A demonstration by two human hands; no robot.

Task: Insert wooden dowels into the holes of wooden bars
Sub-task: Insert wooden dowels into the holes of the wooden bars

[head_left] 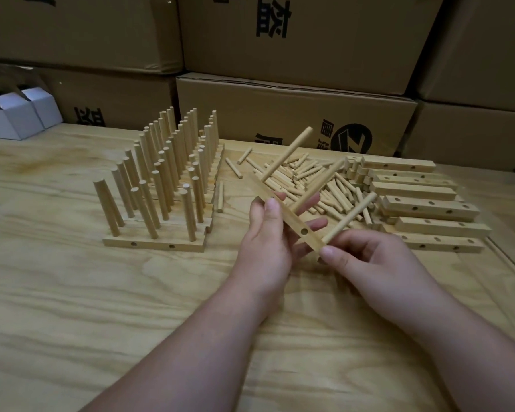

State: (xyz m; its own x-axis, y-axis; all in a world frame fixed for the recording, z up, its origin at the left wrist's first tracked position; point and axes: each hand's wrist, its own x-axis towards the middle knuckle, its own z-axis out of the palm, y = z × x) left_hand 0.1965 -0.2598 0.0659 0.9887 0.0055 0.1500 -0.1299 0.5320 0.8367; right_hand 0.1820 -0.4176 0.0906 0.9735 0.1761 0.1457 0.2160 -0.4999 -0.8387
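**Bar in hand, three dowels seated**

Now I have the bar (286, 215) raised over the table (101, 307), left hand (265, 248) gripping its middle, right hand (366, 263) pinching its near end. Its long axis runs from near-right to far-left; three dowels (350, 217) point up and right. Loose dowels (318, 185) lie just beyond, nearer my right hand. Finished bars (161, 185) stand far left.

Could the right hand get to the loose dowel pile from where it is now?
Probably yes, once freed. The right hand pinches the near end of the bar that the left hand holds; the dowel pile lies just beyond on the table, with nothing between except that bar.
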